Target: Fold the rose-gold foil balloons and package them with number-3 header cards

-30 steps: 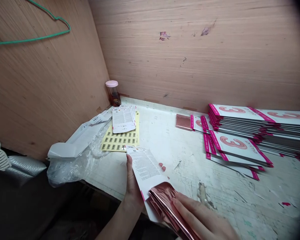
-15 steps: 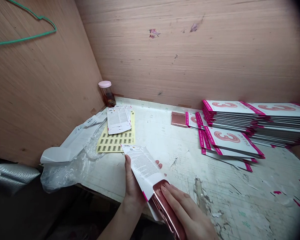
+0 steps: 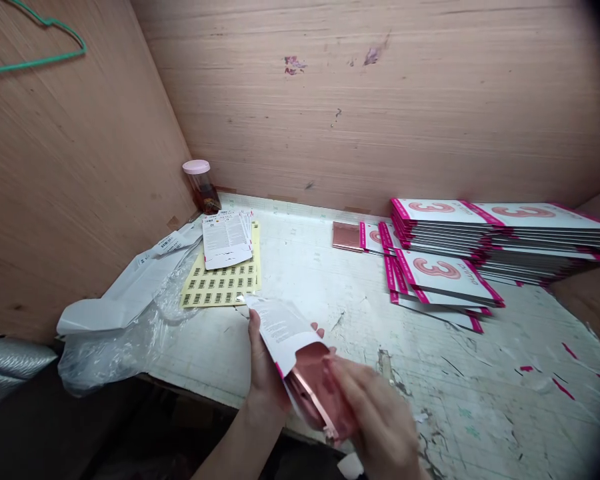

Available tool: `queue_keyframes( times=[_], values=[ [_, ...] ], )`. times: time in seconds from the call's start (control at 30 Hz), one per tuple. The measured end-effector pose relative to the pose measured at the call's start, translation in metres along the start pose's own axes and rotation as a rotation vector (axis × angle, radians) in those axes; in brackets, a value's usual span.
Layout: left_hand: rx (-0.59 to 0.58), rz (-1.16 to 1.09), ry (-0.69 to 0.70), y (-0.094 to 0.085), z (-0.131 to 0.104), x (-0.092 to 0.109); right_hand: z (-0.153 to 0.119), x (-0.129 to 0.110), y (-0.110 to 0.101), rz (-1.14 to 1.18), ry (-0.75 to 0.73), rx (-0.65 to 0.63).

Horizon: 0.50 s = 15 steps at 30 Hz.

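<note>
My left hand [image 3: 266, 379] is wrapped round a white printed card sleeve [image 3: 286, 328] with a pink edge, tilted over the table's front edge. A folded rose-gold foil balloon [image 3: 316, 373] sits partly inside the sleeve's open near end, and the rest sticks out toward me. My right hand [image 3: 380, 413], slightly blurred, has its fingers closed on the foil's right side; its thumb is hidden. Beyond the left hand, several printed white sleeves [image 3: 226, 243] lie on yellow barcode sticker sheets [image 3: 215, 283].
Stacks of pink-edged packets marked 3 [image 3: 440, 270] stand at the right. A rose-gold foil piece [image 3: 347, 236] lies beside them. A pink-lidded jar [image 3: 203, 190] is in the back left corner. Clear plastic [image 3: 115, 353] hangs over the left table edge. A green hanger [image 3: 55, 59] hangs upper left.
The foil balloon sits further into the sleeve, its outer part less extended toward me. My right hand has shifted along the foil's right side. The camera view has turned slightly right.
</note>
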<state>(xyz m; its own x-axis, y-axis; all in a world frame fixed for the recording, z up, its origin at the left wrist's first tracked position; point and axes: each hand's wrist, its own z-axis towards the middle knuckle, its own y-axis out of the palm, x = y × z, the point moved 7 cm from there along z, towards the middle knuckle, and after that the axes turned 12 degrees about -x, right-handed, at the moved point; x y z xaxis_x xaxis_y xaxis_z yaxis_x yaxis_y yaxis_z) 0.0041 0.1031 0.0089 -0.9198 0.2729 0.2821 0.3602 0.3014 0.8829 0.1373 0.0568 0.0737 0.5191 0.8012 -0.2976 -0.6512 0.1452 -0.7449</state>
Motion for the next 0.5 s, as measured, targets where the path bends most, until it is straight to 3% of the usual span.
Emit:
queue_keyframes(
  times=[0.1, 0.17, 0.3, 0.43, 0.5],
  values=[
    [0.083, 0.023, -0.017, -0.004, -0.004, -0.002, -0.006, -0.014, 0.029, -0.111, 0.021, -0.231],
    [0.137, 0.049, 0.005, -0.007, -0.007, -0.004, -0.011, -0.015, 0.041, -0.133, 0.107, -0.302],
    [0.133, 0.019, -0.206, -0.007, -0.011, -0.029, -0.025, -0.011, 0.051, -0.206, 0.289, -0.311],
    [0.114, 0.031, -0.064, -0.014, -0.013, -0.032, -0.035, -0.015, 0.059, -0.157, 0.259, -0.282],
    [0.027, 0.015, -0.116, -0.014, -0.015, -0.046, -0.034, -0.012, 0.066, -0.081, 0.239, -0.299]
  ],
)
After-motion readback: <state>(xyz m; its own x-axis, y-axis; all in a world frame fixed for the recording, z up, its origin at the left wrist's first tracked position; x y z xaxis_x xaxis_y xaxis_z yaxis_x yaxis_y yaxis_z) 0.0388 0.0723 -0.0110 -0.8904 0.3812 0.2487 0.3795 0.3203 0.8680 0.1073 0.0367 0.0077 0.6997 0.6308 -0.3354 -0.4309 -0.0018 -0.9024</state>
